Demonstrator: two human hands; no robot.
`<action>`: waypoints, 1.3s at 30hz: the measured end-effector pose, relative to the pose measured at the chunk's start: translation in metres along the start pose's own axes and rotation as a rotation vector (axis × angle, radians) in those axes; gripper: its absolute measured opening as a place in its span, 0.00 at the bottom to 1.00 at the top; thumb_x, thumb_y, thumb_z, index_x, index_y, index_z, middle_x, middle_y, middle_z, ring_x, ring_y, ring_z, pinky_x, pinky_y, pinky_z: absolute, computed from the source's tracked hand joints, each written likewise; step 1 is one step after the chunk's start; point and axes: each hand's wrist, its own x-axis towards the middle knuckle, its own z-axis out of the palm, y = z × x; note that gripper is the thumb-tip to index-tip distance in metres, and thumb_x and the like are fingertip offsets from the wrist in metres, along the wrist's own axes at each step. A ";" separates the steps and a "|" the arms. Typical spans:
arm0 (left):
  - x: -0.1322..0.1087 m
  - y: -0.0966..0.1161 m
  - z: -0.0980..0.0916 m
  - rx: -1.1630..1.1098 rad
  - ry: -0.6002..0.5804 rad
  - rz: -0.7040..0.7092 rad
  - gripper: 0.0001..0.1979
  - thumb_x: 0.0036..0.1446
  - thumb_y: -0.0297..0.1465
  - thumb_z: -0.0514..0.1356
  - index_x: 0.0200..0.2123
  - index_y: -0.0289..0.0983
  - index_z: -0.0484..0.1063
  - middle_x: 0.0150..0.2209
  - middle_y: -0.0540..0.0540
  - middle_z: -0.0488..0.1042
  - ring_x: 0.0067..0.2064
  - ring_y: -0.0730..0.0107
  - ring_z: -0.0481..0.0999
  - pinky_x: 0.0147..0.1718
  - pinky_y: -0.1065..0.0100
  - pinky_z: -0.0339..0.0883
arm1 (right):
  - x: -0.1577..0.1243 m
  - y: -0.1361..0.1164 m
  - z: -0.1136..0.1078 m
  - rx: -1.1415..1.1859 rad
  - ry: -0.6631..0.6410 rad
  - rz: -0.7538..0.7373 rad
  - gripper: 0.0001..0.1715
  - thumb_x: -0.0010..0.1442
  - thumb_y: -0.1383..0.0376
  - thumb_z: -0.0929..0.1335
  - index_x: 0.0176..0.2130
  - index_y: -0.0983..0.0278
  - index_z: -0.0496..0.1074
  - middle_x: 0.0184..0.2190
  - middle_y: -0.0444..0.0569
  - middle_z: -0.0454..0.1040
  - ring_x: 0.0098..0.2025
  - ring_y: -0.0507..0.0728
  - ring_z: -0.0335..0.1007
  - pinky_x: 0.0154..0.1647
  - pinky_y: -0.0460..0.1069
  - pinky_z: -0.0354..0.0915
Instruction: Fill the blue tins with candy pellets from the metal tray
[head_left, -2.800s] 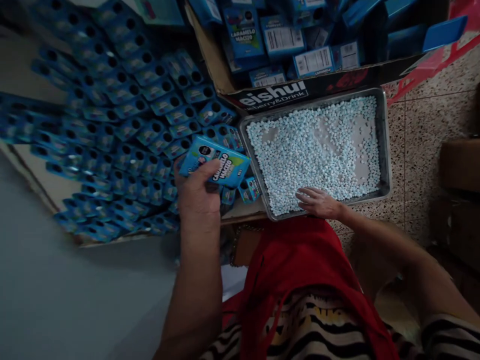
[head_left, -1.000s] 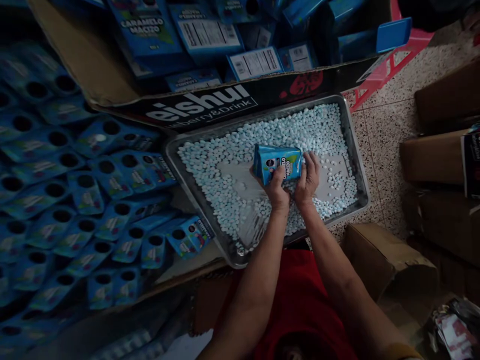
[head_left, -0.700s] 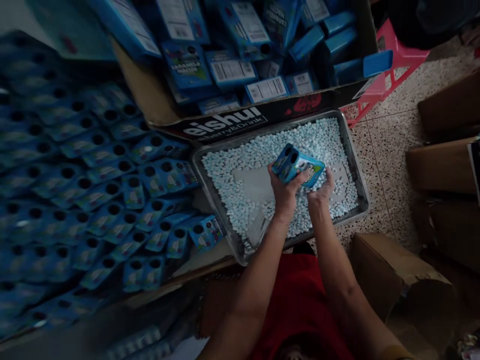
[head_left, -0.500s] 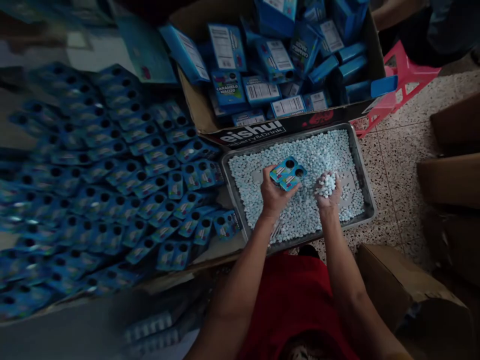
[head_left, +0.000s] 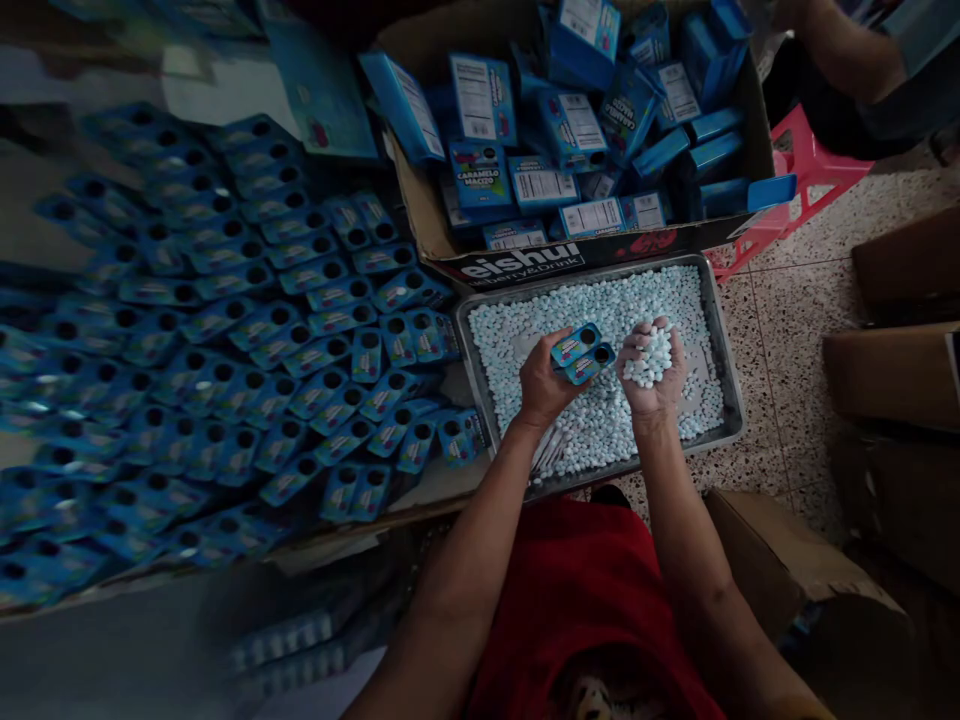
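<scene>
My left hand [head_left: 541, 385] grips two small blue candy boxes [head_left: 582, 352] side by side, their round top holes facing up, above a metal tray [head_left: 732, 400]. My right hand [head_left: 651, 375] is cupped palm up just right of the boxes, filled with a heap of pale blue candies [head_left: 649, 356]. The tray below both hands is spread with the same small pale blue candies [head_left: 615, 300], with a few bare metal patches showing.
Rows of upright blue boxes [head_left: 225, 340] with round holes fill the board on the left. A cardboard carton [head_left: 427, 215] behind the tray holds jumbled blue boxes. A pink stool [head_left: 802, 170] and another person's arm [head_left: 832, 50] are at top right. Brown cartons [head_left: 892, 375] stand on the terrazzo floor.
My left hand brought the boxes from the left rows over the tray and turned their holes up. My right hand scooped candies from the tray and lifted them beside the boxes.
</scene>
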 end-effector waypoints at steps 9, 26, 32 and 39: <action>0.002 0.002 0.000 -0.030 -0.015 0.051 0.41 0.51 0.47 0.80 0.63 0.41 0.71 0.58 0.37 0.82 0.59 0.47 0.85 0.61 0.50 0.79 | 0.003 0.007 0.002 -0.119 -0.104 -0.049 0.08 0.72 0.57 0.70 0.40 0.58 0.75 0.36 0.44 0.79 0.36 0.51 0.78 0.34 0.45 0.77; -0.006 -0.002 0.004 -0.033 -0.004 0.055 0.39 0.53 0.44 0.80 0.63 0.42 0.71 0.58 0.37 0.81 0.60 0.47 0.84 0.62 0.48 0.79 | 0.001 0.012 0.005 -0.237 -0.053 -0.137 0.11 0.68 0.53 0.70 0.39 0.56 0.75 0.33 0.44 0.76 0.37 0.56 0.76 0.42 0.53 0.77; -0.008 -0.003 0.004 -0.028 -0.012 0.087 0.38 0.53 0.43 0.80 0.63 0.42 0.71 0.57 0.38 0.82 0.59 0.46 0.84 0.60 0.48 0.80 | -0.002 0.016 0.009 -0.286 -0.041 -0.169 0.13 0.68 0.51 0.69 0.37 0.57 0.73 0.33 0.44 0.74 0.38 0.56 0.75 0.48 0.55 0.78; -0.009 -0.002 0.004 -0.017 -0.026 0.048 0.38 0.51 0.41 0.80 0.62 0.44 0.71 0.58 0.39 0.82 0.59 0.46 0.84 0.61 0.48 0.79 | -0.004 0.018 0.012 -0.656 -0.135 -0.274 0.21 0.64 0.42 0.67 0.36 0.56 0.68 0.37 0.49 0.72 0.44 0.61 0.77 0.54 0.61 0.77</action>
